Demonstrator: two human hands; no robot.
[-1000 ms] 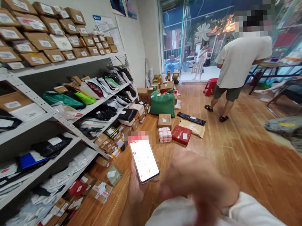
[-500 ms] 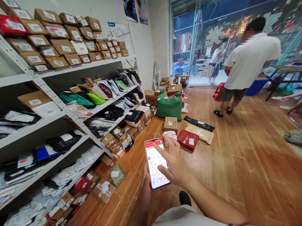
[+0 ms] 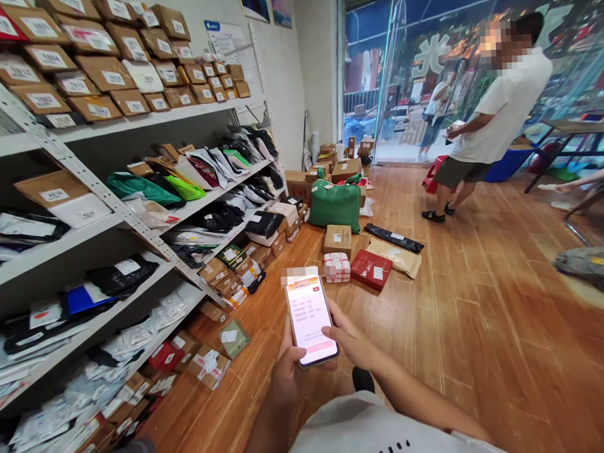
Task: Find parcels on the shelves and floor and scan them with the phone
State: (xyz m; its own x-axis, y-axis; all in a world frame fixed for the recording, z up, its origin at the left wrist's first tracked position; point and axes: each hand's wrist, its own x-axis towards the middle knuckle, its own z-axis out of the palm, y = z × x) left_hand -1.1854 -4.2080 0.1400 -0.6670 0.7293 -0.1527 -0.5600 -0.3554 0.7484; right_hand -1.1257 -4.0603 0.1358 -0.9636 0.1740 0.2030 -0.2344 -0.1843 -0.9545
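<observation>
A smartphone with a lit, mostly white page and an orange strip at its top is held upright in front of my body. My left hand wraps its lower left side, with the thumb at the bottom edge of the screen. On the right side, my right hand grips the phone too, its thumb over the lower part of the screen and its fingers mostly hidden behind. The text on the page is too blurred to read.
White shelves full of labelled parcels line the left wall. On the floor ahead lie a green sack, a brown box, a red parcel and a black package. A person stands near the glass front.
My right hand has lowered from over the screen to the phone's right side. The screen shows a different page. The standing person has turned slightly, and an item now shows in their hands.
</observation>
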